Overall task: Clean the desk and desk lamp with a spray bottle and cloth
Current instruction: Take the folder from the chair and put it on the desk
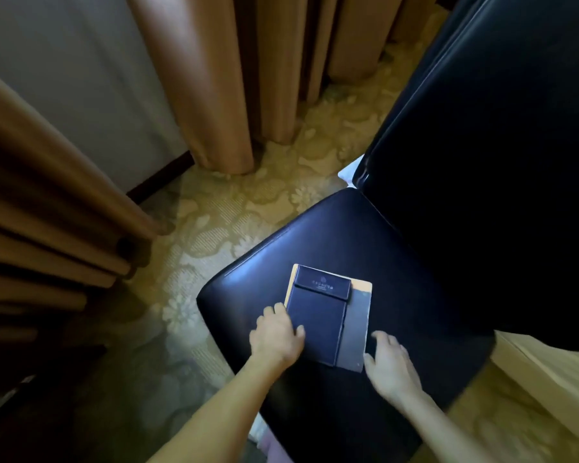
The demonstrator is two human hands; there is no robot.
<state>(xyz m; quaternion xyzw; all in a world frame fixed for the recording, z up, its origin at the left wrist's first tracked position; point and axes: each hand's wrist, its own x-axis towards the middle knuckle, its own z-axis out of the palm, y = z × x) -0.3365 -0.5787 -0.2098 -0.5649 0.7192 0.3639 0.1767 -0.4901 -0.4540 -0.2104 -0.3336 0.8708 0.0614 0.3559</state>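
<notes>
One folder, between left hand, right hand

Chair seat layout
We log a folder on a booklet on the seat; backrest right, curtains behind.

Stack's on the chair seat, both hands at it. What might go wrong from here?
The folder lies on a grey sheet and tan pad; lifted unevenly by the left hand and right hand, layers may slide apart. The chair seat looks glossy, so a nudge might skid the stack off.
</notes>
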